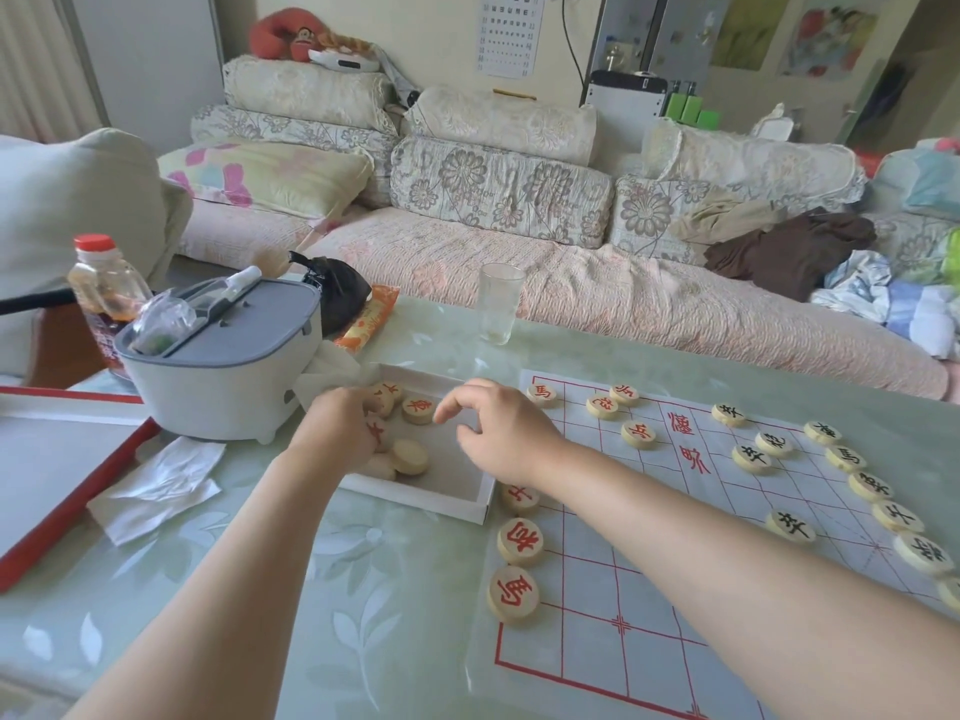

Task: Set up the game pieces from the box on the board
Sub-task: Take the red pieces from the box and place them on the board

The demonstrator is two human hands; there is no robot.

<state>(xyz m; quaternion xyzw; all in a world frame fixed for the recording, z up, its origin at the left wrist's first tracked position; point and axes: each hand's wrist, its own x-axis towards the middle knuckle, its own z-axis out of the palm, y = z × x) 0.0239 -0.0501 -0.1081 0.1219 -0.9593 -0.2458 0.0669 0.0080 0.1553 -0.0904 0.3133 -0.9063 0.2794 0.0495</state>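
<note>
A shallow white box (457,498) lies on the table left of the board and holds several round wooden pieces (417,410) with red characters. My left hand (340,426) is down in the box, fingers curled over pieces at its left side; whether it grips one is hidden. My right hand (498,426) hovers over the box's right part with fingers spread and nothing in it. The paper board (649,589) with red grid lines carries red pieces (519,541) along its near-left edge and black-lettered pieces (790,525) along its right side.
A grey lidded container (228,371) stands just behind the box, with a bottle (104,298) beyond it. An empty glass (498,304) stands at the table's far edge. Crumpled tissues (161,485) and a red-edged lid (62,470) lie to the left. A sofa is behind.
</note>
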